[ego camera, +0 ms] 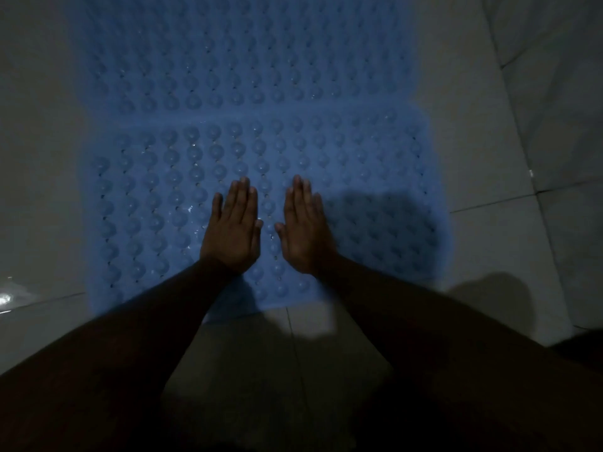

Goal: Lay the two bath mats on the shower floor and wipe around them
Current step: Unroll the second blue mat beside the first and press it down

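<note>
Left hand (235,228) and right hand (305,230) lie flat at frame centre, fingers straight, grasping nothing, on the nearer blue studded rubber bath mat (156,203). Two mats counted; second blue studded mat (228,53) adjoins it at frame top.

The far mat (244,60) lies on the shower floor (39,190) directly behind the near mat (156,207), their edges touching. On the near mat's middle, the left grip (233,230) rests flat just beside the right grip (305,230), not touching. Floor shows left, right and in front.
</note>
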